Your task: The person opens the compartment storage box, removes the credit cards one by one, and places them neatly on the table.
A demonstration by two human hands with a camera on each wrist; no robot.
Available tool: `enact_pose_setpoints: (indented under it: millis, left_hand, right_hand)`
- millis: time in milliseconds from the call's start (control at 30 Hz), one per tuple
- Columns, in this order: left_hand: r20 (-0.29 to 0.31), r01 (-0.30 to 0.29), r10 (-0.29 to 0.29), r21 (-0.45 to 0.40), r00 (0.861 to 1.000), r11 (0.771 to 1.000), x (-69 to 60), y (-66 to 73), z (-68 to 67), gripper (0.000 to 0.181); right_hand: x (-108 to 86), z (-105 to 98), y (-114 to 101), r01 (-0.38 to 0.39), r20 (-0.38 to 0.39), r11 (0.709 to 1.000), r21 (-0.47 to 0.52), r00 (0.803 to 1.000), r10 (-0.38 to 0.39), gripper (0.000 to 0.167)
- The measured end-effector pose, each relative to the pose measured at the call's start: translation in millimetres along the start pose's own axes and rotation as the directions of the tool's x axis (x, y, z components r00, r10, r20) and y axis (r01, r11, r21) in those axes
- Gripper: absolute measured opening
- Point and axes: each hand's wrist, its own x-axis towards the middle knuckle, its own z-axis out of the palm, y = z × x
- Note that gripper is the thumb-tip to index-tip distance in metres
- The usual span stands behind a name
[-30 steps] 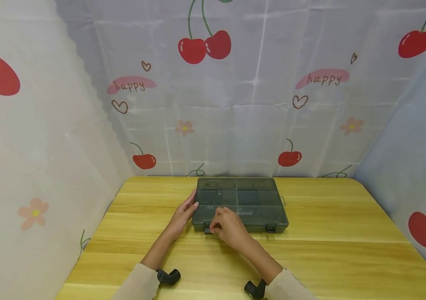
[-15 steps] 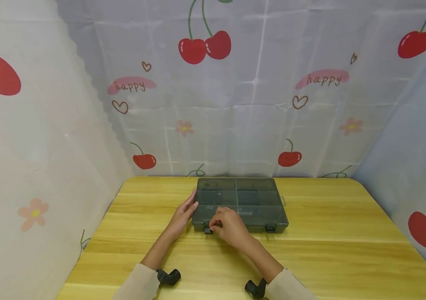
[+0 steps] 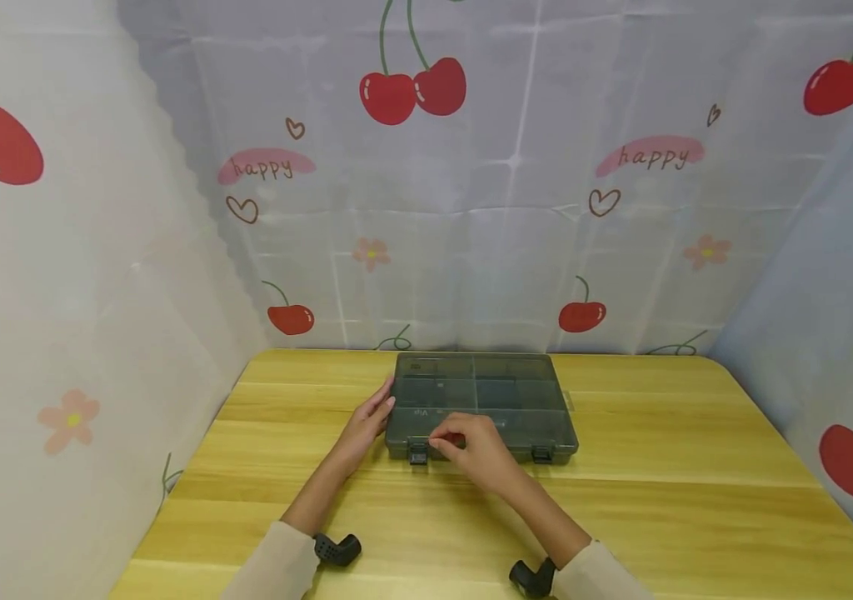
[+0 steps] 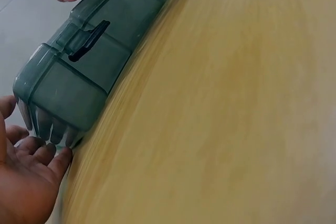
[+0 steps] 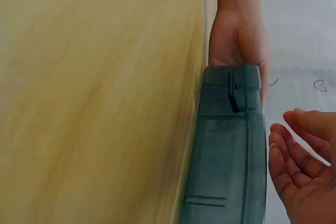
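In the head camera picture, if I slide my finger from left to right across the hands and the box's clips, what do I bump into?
The left hand → the first dark clip → the right hand → the second dark clip.

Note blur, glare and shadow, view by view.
Head: box fairly clear, pale glints on the curtain's creases, faint shadow below the right hand; left wrist: table grain smeared; right wrist: table grain likewise smeared.
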Motion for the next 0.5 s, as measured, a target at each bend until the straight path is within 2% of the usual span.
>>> enact_pose_setpoints:
  millis: [267, 500]
  left_hand:
    - [0.008, 0.026, -0.026, -0.011, 1.0, 1.0, 1.4, 9.1, 4.2, 0.059]
    - [-0.006, 0.027, -0.027, -0.016, 1.0, 0.999, -13.8, 11.5, 4.3, 0.056]
  right_hand:
    - [-8.3, -23, -11, -0.033, -0.055, 0.998, -0.055, 0.998, 0.03, 0.009]
    - [-24.5, -45, -10, 0.003, -0.087, 0.974, -0.227, 0.996, -0.023, 0.009]
